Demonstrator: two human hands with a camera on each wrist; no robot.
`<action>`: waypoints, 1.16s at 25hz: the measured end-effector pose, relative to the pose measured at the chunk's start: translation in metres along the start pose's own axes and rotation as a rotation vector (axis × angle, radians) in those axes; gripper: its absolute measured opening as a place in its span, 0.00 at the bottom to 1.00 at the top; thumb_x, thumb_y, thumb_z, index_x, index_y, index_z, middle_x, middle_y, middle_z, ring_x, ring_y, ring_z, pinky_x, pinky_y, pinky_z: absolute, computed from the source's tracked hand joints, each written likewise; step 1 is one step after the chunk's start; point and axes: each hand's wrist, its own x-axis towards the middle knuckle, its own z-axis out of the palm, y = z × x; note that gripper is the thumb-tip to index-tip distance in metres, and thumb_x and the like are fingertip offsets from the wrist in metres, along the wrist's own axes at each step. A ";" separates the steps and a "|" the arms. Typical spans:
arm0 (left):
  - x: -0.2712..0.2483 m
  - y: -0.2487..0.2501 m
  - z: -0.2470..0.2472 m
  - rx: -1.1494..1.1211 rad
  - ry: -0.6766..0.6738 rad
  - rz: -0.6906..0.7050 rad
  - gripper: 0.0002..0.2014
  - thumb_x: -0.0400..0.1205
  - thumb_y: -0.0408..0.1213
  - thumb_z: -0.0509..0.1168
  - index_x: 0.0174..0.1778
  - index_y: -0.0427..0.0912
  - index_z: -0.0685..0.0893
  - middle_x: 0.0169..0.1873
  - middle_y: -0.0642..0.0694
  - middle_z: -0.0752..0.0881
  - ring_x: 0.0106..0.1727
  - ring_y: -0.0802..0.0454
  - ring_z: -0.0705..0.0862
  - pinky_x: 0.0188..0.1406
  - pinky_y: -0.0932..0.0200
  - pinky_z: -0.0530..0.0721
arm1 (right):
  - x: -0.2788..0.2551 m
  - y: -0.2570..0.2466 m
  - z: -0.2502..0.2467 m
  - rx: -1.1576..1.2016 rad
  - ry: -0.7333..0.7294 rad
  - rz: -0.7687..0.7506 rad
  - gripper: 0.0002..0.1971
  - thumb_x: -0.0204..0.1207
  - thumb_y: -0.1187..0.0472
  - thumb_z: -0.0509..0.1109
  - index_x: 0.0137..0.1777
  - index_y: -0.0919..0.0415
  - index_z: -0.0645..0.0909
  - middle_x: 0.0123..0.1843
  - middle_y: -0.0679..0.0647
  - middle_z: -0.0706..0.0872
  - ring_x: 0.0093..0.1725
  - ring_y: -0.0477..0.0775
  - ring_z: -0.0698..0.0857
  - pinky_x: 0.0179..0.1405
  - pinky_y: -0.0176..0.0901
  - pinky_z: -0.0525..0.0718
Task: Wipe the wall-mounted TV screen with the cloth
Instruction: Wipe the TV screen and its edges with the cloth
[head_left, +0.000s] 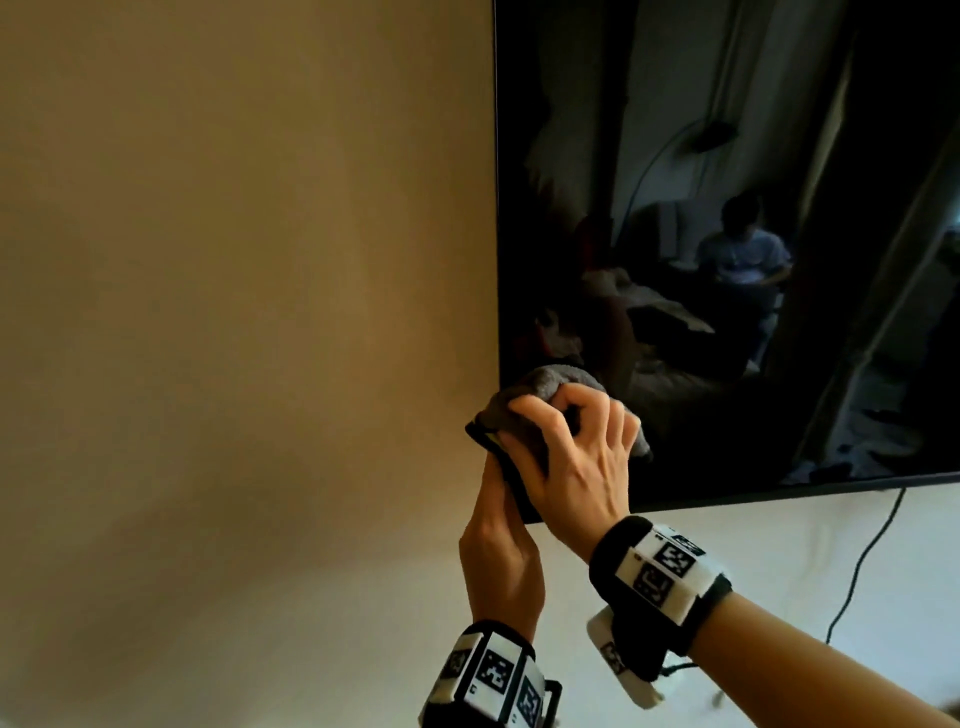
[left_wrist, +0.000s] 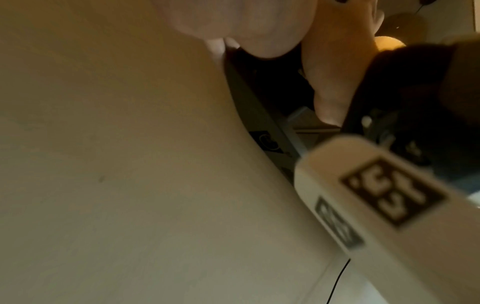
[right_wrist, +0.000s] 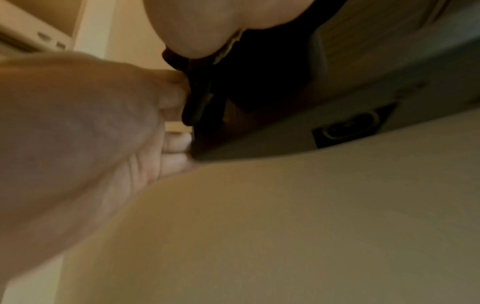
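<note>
In the lower middle of the head view, the right hand (head_left: 571, 457) presses a grey cloth (head_left: 550, 382) against the bottom left corner of the TV (head_left: 727, 234), which fills the upper right of the frame on a beige wall (head_left: 234, 260). The right fingers (head_left: 576, 402) are curled over the cloth, bunching it; grey folds stick out above the knuckles and at the right edge of the hand, while a dark flap hangs out at the left, past the TV's edge. The left hand (head_left: 501, 551) comes up from below, just left of the right one, and its fingers reach up to that corner beneath the right hand; they touch the dark edge there, but the pictures do not show whether they grip it, because the right hand covers them. Both wrists wear black bands carrying white blocks with black square patterns. The dark screen mirrors a dim room with a seated person. A thin black cable (head_left: 862, 561) hangs below the TV at the lower right.
</note>
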 end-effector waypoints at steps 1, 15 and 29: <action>0.003 0.002 0.002 0.037 0.003 -0.006 0.22 0.86 0.61 0.51 0.77 0.69 0.68 0.64 0.68 0.83 0.65 0.67 0.81 0.63 0.70 0.79 | 0.014 -0.005 -0.001 0.009 0.034 0.044 0.14 0.77 0.45 0.63 0.61 0.44 0.70 0.54 0.52 0.67 0.51 0.56 0.69 0.54 0.49 0.64; 0.051 0.058 0.019 0.115 0.107 0.028 0.30 0.88 0.34 0.59 0.71 0.76 0.56 0.74 0.50 0.78 0.70 0.62 0.77 0.64 0.77 0.72 | 0.201 -0.038 -0.033 0.084 0.284 0.214 0.16 0.78 0.44 0.64 0.63 0.46 0.70 0.56 0.53 0.69 0.53 0.53 0.68 0.53 0.46 0.64; 0.084 0.102 0.034 0.030 0.329 0.175 0.19 0.88 0.30 0.57 0.74 0.45 0.75 0.66 0.66 0.75 0.69 0.68 0.75 0.59 0.88 0.67 | 0.335 -0.048 -0.070 0.108 0.318 0.222 0.17 0.80 0.43 0.60 0.65 0.48 0.72 0.58 0.55 0.71 0.53 0.57 0.70 0.53 0.50 0.65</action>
